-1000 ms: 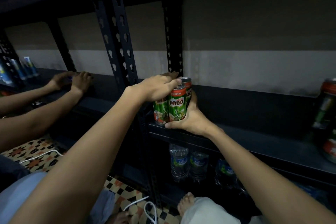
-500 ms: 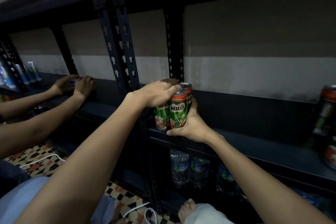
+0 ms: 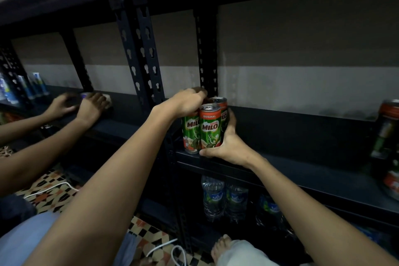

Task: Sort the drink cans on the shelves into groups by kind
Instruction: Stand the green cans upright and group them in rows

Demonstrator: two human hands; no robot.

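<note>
I've got 3 Milo cans [image 3: 210, 129] bunched upright at the left end of the dark shelf [image 3: 313, 177], next to the upright post. My left hand [image 3: 185, 101] curls over the tops, my right hand [image 3: 226, 147] wraps the side w/ thumb under the front. Slim, smooth, prob full & heavy-ish; best squeezed low as one cluster.

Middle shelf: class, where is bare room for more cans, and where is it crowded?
Free: the shelf stretch between the Milo cans, gripped by the left hand and right hand, and the cans at the right edge. Crowded: the post corner around the Milo cans.
</note>
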